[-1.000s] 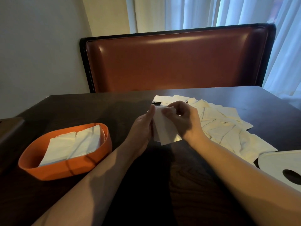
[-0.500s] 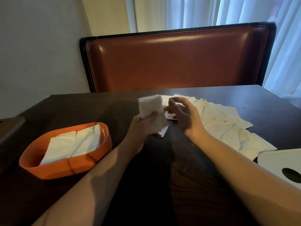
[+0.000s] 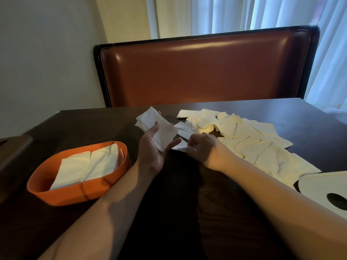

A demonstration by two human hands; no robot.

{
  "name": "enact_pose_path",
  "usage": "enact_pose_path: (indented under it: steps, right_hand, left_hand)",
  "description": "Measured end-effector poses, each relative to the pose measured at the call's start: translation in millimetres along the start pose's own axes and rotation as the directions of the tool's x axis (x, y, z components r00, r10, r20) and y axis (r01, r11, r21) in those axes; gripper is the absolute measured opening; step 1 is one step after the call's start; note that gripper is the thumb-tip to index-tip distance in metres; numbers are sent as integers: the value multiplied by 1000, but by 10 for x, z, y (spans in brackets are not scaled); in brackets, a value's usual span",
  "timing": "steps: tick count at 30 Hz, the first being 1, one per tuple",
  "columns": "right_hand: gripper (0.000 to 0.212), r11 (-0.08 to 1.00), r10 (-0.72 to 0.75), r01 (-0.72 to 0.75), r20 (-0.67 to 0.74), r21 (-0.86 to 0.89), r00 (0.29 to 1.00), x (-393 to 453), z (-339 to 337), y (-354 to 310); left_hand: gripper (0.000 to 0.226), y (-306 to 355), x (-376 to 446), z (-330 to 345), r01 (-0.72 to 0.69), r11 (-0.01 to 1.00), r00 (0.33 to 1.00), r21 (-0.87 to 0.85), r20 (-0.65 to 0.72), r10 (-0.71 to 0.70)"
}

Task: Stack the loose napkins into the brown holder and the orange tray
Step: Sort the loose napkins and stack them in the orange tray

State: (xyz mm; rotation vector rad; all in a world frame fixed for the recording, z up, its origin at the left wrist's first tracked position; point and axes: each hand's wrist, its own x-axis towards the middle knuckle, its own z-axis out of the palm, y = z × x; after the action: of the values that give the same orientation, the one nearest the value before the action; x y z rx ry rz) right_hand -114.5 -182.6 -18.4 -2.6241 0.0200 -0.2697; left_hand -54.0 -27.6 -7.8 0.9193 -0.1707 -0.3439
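Observation:
My left hand (image 3: 151, 151) is palm up above the table's middle and holds a small stack of white napkins (image 3: 156, 126), with the thumb laid over it. Just to its right, my right hand (image 3: 203, 150) is down on the table and pinches the edge of one loose napkin (image 3: 179, 146). Several loose napkins (image 3: 253, 143) lie spread over the right half of the table. The orange tray (image 3: 62, 196) stands at the left with folded napkins (image 3: 88, 164) in it. The brown holder (image 3: 14, 156) is at the far left edge, mostly cut off.
A white lid-like piece with a dark oval hole (image 3: 319, 186) lies at the right edge, over the near end of the napkin spread. The dark table (image 3: 178, 212) meets a brown padded bench back (image 3: 202, 72); curtains hang behind it.
My left hand took the napkin stack alone, raised it leftward and turned palm up. My right hand let go of the stack, dropped to the table and pinched a loose napkin.

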Motion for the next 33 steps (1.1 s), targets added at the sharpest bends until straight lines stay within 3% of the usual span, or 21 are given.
enact_pose_path:
  steps: [4,7,8,11,12,13,16,17,22,25,28,33]
  right_hand:
    - [16,907,-6,129,-293,401,956,-13,-103,30]
    - [12,803,16,161,-291,574,956,-37,-175,6]
    - [12,734,45,157,-278,661,959,-52,-196,-7]
    - [12,384,70,102,-139,918,988,-121,-289,-60]
    - [11,365,45,102,-127,925,991,-139,-313,-79]
    - [9,405,24,123,-145,906,989,-146,-318,-100]
    - [8,699,-21,241,-318,674,948,-119,-262,-163]
    - [11,748,-25,253,-354,613,935,-96,-219,-157]
    - [15,853,23,215,-446,476,895,-58,-125,-117]
    - [13,871,15,222,-475,439,880,-43,-125,-116]
    - [14,869,7,238,-491,434,871,-39,-141,-105]
    - [14,880,-38,267,-501,392,865,-53,-142,-91]
  left_hand:
    - [32,5,4,6,87,996,996,16,-36,-86]
    - [19,0,0,22,110,993,994,51,-19,-109]
    - [15,1,-11,30,98,991,995,90,-10,-97]
    - [19,-2,-25,7,78,974,996,211,19,-83]
    - [27,1,-43,8,104,968,992,230,49,-118]
    - [36,-7,-46,2,133,957,984,259,83,-159]
    - [38,-12,-101,38,206,917,943,340,179,-279]
    - [39,-18,-111,40,210,906,930,367,210,-301]
    - [74,-57,-108,23,166,876,864,453,362,-351]
    - [83,-77,-108,19,161,861,835,483,398,-380]
    - [78,-73,-118,30,160,869,848,469,385,-364]
    - [40,-20,-218,64,262,864,834,430,350,-427]
